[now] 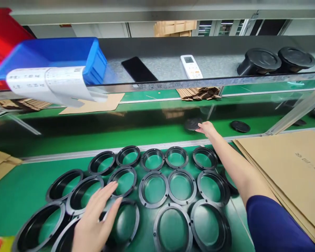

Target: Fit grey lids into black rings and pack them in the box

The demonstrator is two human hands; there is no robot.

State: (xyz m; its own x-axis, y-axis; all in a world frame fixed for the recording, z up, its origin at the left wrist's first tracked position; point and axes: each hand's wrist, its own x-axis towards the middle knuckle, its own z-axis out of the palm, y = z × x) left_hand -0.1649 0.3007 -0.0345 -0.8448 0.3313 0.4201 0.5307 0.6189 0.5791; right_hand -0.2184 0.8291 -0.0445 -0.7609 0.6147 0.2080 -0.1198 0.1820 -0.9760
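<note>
Several black plastic rings [181, 186] lie in rows on the green table in front of me. My left hand [96, 217] hovers flat over the near-left rings, fingers apart and holding nothing. My right hand [207, 128] reaches far forward over the conveyor belt [94, 122], its fingertips on a round black disc [193, 124]; how firmly it grips the disc is unclear. Another black disc [240, 126] lies on the belt to the right.
Flat cardboard sheets [291, 175] are stacked at the right. A shelf above holds a blue bin [57, 56], a phone [138, 69], a white remote [191, 66] and two black round parts [275, 61]. More cardboard lies at the left edge [0, 164].
</note>
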